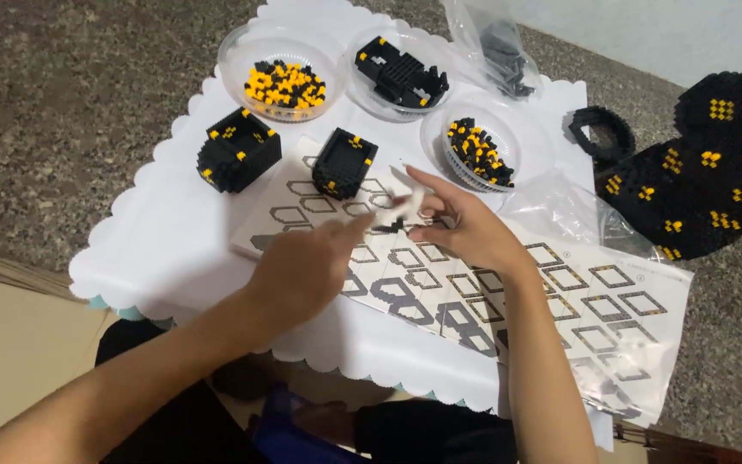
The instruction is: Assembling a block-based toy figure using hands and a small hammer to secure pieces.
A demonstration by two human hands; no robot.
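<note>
Your right hand (465, 228) pinched a tiny black piece (395, 226) mid-frame; left hand (302, 271) loosely curled, empty, finger touching it. Loose pinch could drop it onto the sheet (577, 301).

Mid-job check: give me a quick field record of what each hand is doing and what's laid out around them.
left hand: fingers reach toward a small black brick piece
right hand: pinches that piece over the printed instruction sheet
built parts: two black-and-yellow open brick boxes
supplies: three clear plastic bowls of bricks
off table: large black brick figure
surface: white scalloped table
</note>
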